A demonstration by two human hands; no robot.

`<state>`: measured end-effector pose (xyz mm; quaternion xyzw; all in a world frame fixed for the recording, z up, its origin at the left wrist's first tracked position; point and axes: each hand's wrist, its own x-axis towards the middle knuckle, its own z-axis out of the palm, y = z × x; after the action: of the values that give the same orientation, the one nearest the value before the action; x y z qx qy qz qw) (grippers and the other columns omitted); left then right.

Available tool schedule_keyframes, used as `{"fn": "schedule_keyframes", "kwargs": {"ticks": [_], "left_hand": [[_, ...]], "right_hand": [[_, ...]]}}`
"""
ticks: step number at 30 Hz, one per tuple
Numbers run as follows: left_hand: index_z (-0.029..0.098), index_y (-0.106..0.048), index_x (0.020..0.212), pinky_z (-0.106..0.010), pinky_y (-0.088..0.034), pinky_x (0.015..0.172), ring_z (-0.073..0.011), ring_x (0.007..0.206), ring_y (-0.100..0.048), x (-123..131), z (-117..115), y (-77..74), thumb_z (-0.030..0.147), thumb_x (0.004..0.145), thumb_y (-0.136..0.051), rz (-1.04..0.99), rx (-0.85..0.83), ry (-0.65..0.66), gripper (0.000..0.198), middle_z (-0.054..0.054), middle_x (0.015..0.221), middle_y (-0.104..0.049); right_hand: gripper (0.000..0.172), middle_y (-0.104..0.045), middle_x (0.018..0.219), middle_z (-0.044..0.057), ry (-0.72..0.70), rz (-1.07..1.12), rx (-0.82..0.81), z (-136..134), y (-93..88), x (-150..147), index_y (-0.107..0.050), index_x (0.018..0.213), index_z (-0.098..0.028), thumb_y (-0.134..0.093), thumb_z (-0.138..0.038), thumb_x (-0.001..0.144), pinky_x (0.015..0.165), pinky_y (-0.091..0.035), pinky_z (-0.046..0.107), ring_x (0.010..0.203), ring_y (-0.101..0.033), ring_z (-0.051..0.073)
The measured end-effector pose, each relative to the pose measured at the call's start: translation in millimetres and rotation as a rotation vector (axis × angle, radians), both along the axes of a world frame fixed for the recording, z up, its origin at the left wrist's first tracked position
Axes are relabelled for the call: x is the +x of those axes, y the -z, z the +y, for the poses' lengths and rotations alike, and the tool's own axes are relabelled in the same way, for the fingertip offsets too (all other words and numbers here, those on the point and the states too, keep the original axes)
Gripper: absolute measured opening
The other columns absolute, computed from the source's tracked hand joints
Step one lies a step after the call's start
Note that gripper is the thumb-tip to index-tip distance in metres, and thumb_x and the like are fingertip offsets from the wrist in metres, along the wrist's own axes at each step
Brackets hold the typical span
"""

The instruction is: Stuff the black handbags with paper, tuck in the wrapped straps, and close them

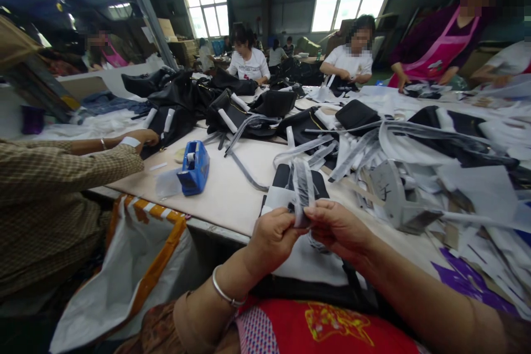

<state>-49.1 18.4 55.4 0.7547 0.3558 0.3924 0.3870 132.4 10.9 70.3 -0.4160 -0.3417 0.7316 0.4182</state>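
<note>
My left hand (274,237) and my right hand (338,228) meet over the table's front edge. Both pinch a strap wrapped in clear plastic (304,188), whose looped part stands up between the fingers. Just behind it lies a black bag (282,175) with a sheet of white paper (279,198) on it. More white sheet material (294,263) and black fabric hang below my hands, close to my red apron (290,323). The fingers hide where the strap ends.
A blue tape dispenser (194,168) stands left of my hands, a grey metal one (394,193) to the right amid paper scraps. Black bags (232,116) and plastic-wrapped straps cover the table beyond. A white sack (120,265) hangs at the front edge. A co-worker's checked sleeve (103,163) reaches in from the left.
</note>
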Motion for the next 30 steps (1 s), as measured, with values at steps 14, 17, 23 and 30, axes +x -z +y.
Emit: {"fn": "schedule_keyframes", "kwargs": {"ticks": [14,17,23,30], "left_hand": [[0.014,-0.057,0.066,-0.019,-0.024,0.046,-0.0053,0.047,-0.031,6.1,12.2,-5.3,0.041,0.074,-0.076,-0.445,-0.773,-0.008,0.034,0.007,0.051,-0.039],[0.014,-0.067,0.068,-0.023,-0.038,0.06,-0.0105,0.062,-0.047,2.4,8.9,-4.9,0.028,0.081,-0.07,-0.215,-0.345,-0.001,0.019,0.001,0.062,-0.053],[0.016,-0.074,0.082,-0.025,-0.043,0.068,-0.0138,0.071,-0.054,-2.2,9.9,3.5,0.024,0.088,-0.062,-0.029,0.011,0.043,0.016,-0.004,0.075,-0.059],[0.013,-0.062,0.071,-0.021,-0.022,0.047,-0.0062,0.048,-0.03,-9.7,26.7,1.8,0.048,0.079,-0.071,-0.291,-0.675,0.113,0.037,0.006,0.053,-0.038]], "right_hand": [[0.026,-0.049,0.066,0.0,-0.161,-0.814,0.804,0.1,8.2,9.1,-0.055,0.068,-0.017,-0.06,-0.033,0.088,0.058,-0.034,0.027,0.062,-0.045,0.013],[0.042,-0.034,0.057,-0.006,-0.203,-0.327,0.295,6.1,3.9,14.4,-0.05,0.067,-0.018,-0.063,-0.054,0.083,0.045,-0.02,0.023,0.047,-0.026,0.007],[0.042,-0.029,0.05,-0.011,-0.002,0.054,-0.114,12.5,2.1,0.0,-0.047,0.065,-0.019,-0.083,-0.04,0.063,0.042,-0.009,0.021,0.045,-0.014,0.004],[0.024,-0.043,0.055,-0.003,-0.038,-0.577,0.483,8.5,6.3,-8.5,-0.061,0.065,-0.017,-0.068,-0.034,0.08,0.05,-0.027,0.025,0.051,-0.037,0.009]]}}
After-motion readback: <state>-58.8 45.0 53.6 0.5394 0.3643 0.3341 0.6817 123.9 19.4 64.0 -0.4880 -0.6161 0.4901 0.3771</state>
